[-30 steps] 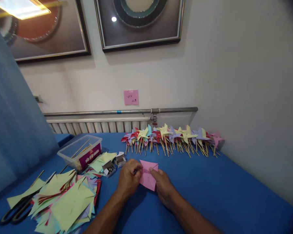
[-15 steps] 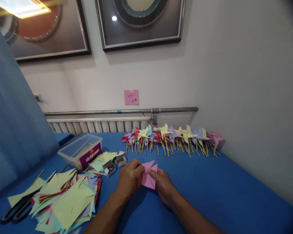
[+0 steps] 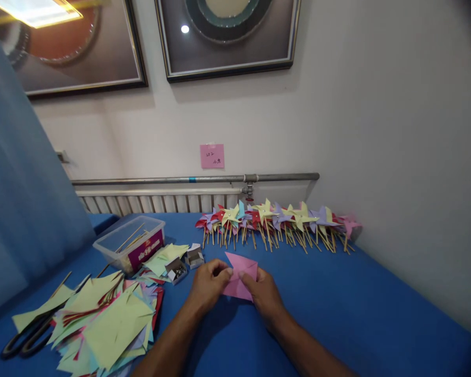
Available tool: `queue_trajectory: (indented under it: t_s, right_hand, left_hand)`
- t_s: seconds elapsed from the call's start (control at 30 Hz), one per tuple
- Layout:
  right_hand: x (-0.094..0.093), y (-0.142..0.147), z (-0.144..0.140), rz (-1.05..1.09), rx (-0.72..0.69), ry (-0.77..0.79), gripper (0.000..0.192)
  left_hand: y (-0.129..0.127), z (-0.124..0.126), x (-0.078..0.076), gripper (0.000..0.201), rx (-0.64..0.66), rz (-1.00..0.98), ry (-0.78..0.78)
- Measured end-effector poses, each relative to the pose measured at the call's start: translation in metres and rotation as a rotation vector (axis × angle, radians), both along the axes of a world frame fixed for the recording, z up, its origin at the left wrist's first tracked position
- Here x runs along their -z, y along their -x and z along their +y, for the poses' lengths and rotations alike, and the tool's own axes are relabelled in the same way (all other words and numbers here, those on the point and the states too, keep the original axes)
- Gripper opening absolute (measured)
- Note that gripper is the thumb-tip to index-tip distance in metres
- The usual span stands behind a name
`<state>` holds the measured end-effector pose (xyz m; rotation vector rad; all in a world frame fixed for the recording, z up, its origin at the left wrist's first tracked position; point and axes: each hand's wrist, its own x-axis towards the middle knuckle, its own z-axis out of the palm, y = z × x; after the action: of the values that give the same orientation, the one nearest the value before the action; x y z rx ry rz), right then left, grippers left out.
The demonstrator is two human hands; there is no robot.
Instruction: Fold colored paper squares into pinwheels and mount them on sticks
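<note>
On the blue table (image 3: 337, 303), seen from the head camera, the person is working a pink paper square (image 3: 241, 275) just above the cloth, near the middle of the front edge. The left hand (image 3: 209, 285) is pinching the sheet's left side, fingers curled closed around the paper with the thumb on top; the right hand (image 3: 264, 294) is gripping its lower right edge in the same closed pinch. Holding it from both sides appears to be keeping the sheet taut while a corner is being bent inward, though the fold itself is lying under the fingers and cannot be made out.

Supplies are sitting within the left arm's reach: a heap of cut paper squares (image 3: 105, 324), black scissors (image 3: 21, 340) half buried under it, two small open boxes of pins (image 3: 184, 264), and a clear plastic tub of wooden sticks (image 3: 129, 243). Finished pinwheels (image 3: 275, 222) are lying in a row along the back by the wall, well apart from the hands, probably to keep them from being crushed. A pink sticky note (image 3: 212, 156) is hanging above the pipe; its writing is too small to read. The forearms are running out of the frame's lower edge.
</note>
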<state>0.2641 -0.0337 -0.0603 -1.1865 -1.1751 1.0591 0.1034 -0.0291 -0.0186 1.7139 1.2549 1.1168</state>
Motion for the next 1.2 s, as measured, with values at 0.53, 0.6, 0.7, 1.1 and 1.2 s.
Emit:
queue_trajectory:
  t_s: [0.53,0.6,0.7,1.1,1.2]
  right_hand:
    - [-0.002,0.005,-0.005,0.068,-0.081,0.071,0.035]
    - [-0.006,0.007,-0.006,0.069,-0.084,0.076,0.034]
    - [-0.009,0.008,-0.008,0.06,-0.094,0.082,0.034]
    - [-0.005,0.007,-0.006,0.026,-0.157,0.036,0.039]
    - [-0.006,0.008,-0.006,0.038,-0.16,0.067,0.039]
  left_hand:
    - [-0.005,0.007,0.009,0.02,0.02,-0.36,0.365]
    - [-0.005,0.007,0.01,0.021,0.016,-0.341,0.353]
    - [-0.005,0.006,0.01,0.023,0.015,-0.313,0.345]
    - [-0.005,0.003,0.004,0.016,0.006,-0.295,0.415]
    - [-0.006,0.002,0.002,0.017,-0.005,-0.278,0.419]
